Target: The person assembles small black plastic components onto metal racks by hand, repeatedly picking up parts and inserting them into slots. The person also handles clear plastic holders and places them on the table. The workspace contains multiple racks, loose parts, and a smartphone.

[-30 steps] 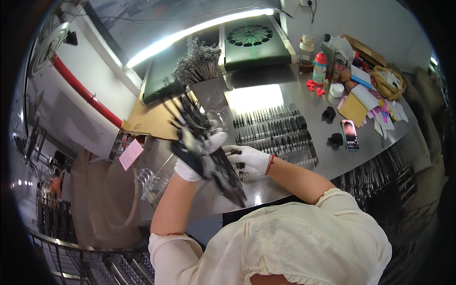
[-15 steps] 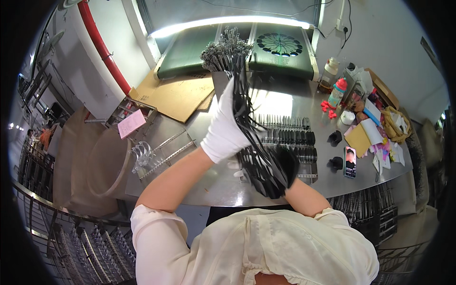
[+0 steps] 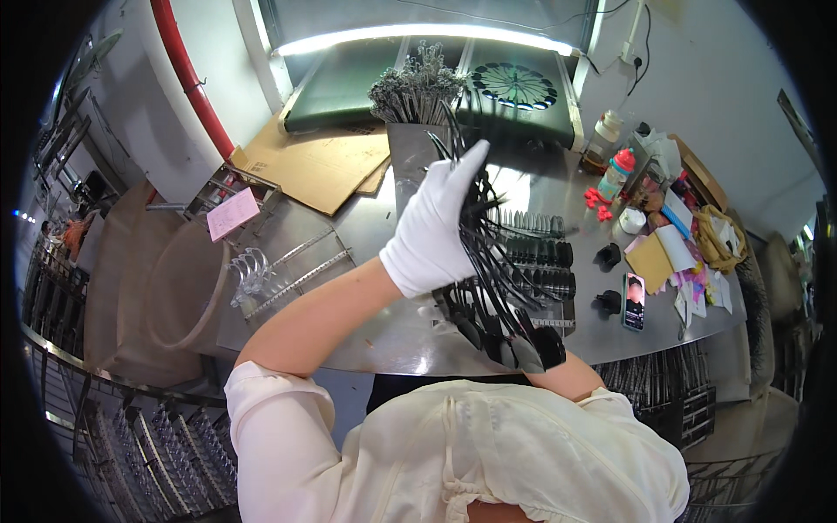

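Note:
My left hand point(image 3: 432, 231), in a white glove, is closed around the middle of a bundle of thin black strips with dark, rounded, lens-like ends point(image 3: 501, 336). The strips' upper ends fan out past my thumb, while the rounded ends hang low towards me. Behind the bundle my right hand point(image 3: 427, 305) is mostly hidden; a little white glove shows at the bundle's left edge, and the forearm comes in from the lower right. Close beyond the bundle stands a metal rack with rows of dark lens-like pieces point(image 3: 551, 253).
An open metal rack point(image 3: 305, 270) with clear curved pieces lies at left, below cardboard sheets point(image 3: 318, 170). Wire clips point(image 3: 417, 91) stand bunched at the back, near a green belt point(image 3: 523, 122). A phone point(image 3: 634, 301), bottles point(image 3: 617, 174) and papers crowd the right side.
My left hand has shifted right with the bundle. The strips, bunched and nearly upright before, now lean and spread more to the right, and their rounded ends hang further apart.

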Action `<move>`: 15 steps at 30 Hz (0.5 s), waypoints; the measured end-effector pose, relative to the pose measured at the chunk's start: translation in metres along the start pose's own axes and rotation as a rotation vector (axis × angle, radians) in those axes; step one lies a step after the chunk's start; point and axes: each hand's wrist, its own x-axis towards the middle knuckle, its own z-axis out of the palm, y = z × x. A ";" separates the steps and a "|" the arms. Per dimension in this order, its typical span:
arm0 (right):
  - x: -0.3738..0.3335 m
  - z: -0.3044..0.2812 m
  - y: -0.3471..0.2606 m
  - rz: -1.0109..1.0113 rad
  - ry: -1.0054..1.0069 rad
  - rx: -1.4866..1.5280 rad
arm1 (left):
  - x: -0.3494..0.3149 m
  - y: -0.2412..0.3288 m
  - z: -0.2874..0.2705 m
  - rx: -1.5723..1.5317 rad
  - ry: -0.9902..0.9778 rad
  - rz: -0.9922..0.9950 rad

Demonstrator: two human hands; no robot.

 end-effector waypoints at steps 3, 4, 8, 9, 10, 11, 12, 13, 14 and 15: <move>0.007 -0.013 0.015 -0.011 -0.149 0.263 | -0.005 0.004 0.014 0.027 -0.123 -0.170; 0.012 -0.017 0.024 -0.006 -0.207 0.417 | -0.003 0.003 0.015 -0.030 -0.184 -0.267; 0.023 -0.026 0.052 -0.052 -0.362 0.666 | 0.010 -0.010 -0.003 -0.133 -0.389 -0.298; 0.020 -0.026 0.051 -0.001 -0.320 0.706 | 0.010 -0.008 -0.007 -0.048 -0.327 -0.194; 0.017 -0.025 0.049 -0.010 -0.291 0.648 | 0.011 -0.007 -0.012 -0.020 -0.290 -0.111; 0.009 -0.025 0.042 0.011 -0.303 0.535 | 0.012 -0.004 -0.013 0.013 -0.268 -0.066; 0.003 -0.024 0.037 -0.049 -0.205 0.342 | 0.012 -0.001 -0.013 0.033 -0.219 0.028; -0.003 -0.023 0.032 -0.035 -0.110 0.266 | 0.010 0.005 -0.010 0.087 -0.226 0.061; -0.004 -0.020 0.030 -0.090 -0.182 0.229 | 0.011 0.007 -0.007 0.084 -0.196 0.183; -0.005 -0.018 0.031 -0.124 -0.118 0.077 | 0.008 0.012 -0.002 0.112 -0.258 0.163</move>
